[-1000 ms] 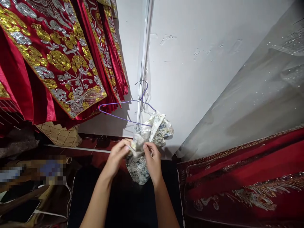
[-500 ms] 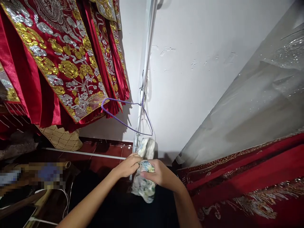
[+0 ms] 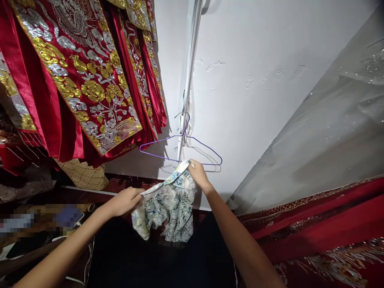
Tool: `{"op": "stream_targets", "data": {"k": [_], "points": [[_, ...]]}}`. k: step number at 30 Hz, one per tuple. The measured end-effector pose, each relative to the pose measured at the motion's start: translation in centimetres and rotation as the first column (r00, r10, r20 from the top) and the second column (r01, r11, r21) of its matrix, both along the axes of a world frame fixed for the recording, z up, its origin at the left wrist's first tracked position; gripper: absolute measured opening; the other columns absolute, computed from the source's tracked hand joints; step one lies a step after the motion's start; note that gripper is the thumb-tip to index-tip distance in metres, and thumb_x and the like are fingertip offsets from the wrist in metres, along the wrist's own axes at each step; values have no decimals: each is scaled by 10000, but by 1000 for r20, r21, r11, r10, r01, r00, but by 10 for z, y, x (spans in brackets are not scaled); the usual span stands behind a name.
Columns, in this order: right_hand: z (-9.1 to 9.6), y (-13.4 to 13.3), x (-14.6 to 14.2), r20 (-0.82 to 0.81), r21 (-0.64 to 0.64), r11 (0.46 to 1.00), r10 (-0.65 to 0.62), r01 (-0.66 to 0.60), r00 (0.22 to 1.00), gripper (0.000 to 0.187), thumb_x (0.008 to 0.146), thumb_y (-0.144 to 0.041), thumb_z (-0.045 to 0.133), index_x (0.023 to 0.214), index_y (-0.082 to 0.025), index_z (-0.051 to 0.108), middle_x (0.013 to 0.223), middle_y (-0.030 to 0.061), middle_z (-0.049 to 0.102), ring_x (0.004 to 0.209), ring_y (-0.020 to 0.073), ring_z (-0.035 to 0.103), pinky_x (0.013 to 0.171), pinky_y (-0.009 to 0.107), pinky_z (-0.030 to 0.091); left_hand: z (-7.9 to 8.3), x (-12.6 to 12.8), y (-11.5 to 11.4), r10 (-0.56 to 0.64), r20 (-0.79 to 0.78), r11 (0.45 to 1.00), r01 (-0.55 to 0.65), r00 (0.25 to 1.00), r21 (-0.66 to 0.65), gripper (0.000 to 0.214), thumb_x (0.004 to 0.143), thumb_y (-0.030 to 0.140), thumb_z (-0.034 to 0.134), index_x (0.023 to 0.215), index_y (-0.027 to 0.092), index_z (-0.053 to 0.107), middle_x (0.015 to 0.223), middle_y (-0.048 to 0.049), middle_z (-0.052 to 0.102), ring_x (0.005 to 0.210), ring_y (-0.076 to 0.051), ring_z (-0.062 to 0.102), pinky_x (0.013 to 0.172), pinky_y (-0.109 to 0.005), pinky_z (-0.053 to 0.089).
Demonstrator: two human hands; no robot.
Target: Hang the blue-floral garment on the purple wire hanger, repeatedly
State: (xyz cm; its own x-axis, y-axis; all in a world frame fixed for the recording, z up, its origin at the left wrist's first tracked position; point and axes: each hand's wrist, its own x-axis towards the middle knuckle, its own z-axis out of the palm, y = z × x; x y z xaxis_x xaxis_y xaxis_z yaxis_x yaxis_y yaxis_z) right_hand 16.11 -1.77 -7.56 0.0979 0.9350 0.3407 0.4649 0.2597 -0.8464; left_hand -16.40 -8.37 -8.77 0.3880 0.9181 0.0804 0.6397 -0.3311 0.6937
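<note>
A small cream garment with a blue floral print (image 3: 168, 206) hangs stretched between my two hands. My left hand (image 3: 124, 201) is closed on its left edge. My right hand (image 3: 198, 175) is closed on its upper right corner, just under the bottom wire of a purple wire hanger (image 3: 183, 149). The hanger hangs from a white vertical rail (image 3: 187, 86) against the white wall and carries nothing.
Red robes with gold and silver embroidery (image 3: 81, 76) hang at the upper left. A grey sheer fabric (image 3: 324, 132) and more red embroidered cloth (image 3: 315, 228) fill the right. A gold quilted cushion (image 3: 82, 174) lies on the dark floor.
The garment was bunched between both hands below the hanger; now my hands have parted and spread it open. My right hand has risen to the hanger's bottom wire, and the hanger has swung flat.
</note>
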Motion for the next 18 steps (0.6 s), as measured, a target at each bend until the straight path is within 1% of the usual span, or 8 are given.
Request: {"op": "stream_targets", "data": {"k": [2, 5, 7, 10, 13, 16, 17, 18], "points": [[-6, -8, 4, 41, -11, 1000, -19, 20, 999, 210, 785, -329, 517, 613, -210, 500, 576, -24, 504, 615, 151, 438, 581, 245, 313, 11, -13, 13, 27, -97, 999, -23, 995, 46, 160, 708, 294, 616, 557, 254, 587, 592, -46, 638, 619, -251, 632, 659, -301, 471], [-6, -25, 16, 91, -9, 999, -45, 46, 995, 263, 784, -307, 537, 575, -215, 406, 542, -39, 414, 593, 137, 376, 570, 250, 267, 33, -24, 37, 55, -102, 991, -42, 993, 125, 121, 683, 235, 583, 562, 244, 578, 628, -60, 655, 651, -250, 641, 697, -304, 466], [0, -33, 24, 115, -5, 998, -57, 58, 992, 287, 800, -316, 535, 575, -211, 392, 550, -36, 394, 594, 134, 364, 567, 253, 258, 51, -21, 55, 46, -87, 979, -28, 995, 202, 95, 692, 217, 547, 609, 233, 592, 701, -69, 672, 716, -249, 643, 746, -308, 467], [10, -40, 27, 133, -11, 998, -55, 57, 990, 303, 838, -367, 514, 595, -199, 447, 577, -17, 440, 605, 141, 398, 560, 252, 274, 81, -1, 76, -3, -47, 949, 17, 999, 315, 141, 761, 231, 474, 681, 212, 588, 839, -77, 676, 841, -249, 629, 833, -323, 465], [15, -50, 20, 143, -43, 999, 8, -2, 990, 302, 853, -397, 493, 648, -183, 550, 617, 3, 534, 617, 155, 465, 563, 248, 329, 103, 31, 87, -137, -9, 911, 130, 991, 392, 220, 820, 183, 391, 847, 190, 610, 975, -68, 680, 944, -229, 627, 887, -324, 468], [19, -68, 15, 161, -59, 996, 68, -60, 985, 208, 815, -307, 496, 820, -197, 672, 689, -5, 611, 621, 153, 505, 581, 245, 376, 112, 57, 94, -259, -19, 875, 243, 966, 418, 457, 786, 85, 381, 1192, 178, 567, 1086, -62, 687, 1005, -197, 648, 904, -306, 478], [22, -74, 17, 165, -48, 998, 46, -38, 985, 258, 787, -264, 500, 946, -216, 697, 690, -16, 616, 595, 146, 498, 570, 244, 376, 112, 61, 96, -270, -41, 868, 262, 962, 421, 516, 781, 77, 392, 1266, 176, 538, 1123, -68, 687, 1026, -195, 650, 918, -305, 477], [25, -81, 22, 161, -25, 1000, -9, 13, 987, 392, 755, -229, 506, 1104, -240, 685, 679, -31, 612, 558, 140, 481, 552, 245, 371, 112, 63, 99, -274, -68, 862, 276, 959, 424, 533, 791, 83, 403, 1300, 173, 530, 1151, -74, 687, 1040, -197, 651, 932, -305, 473]]}}
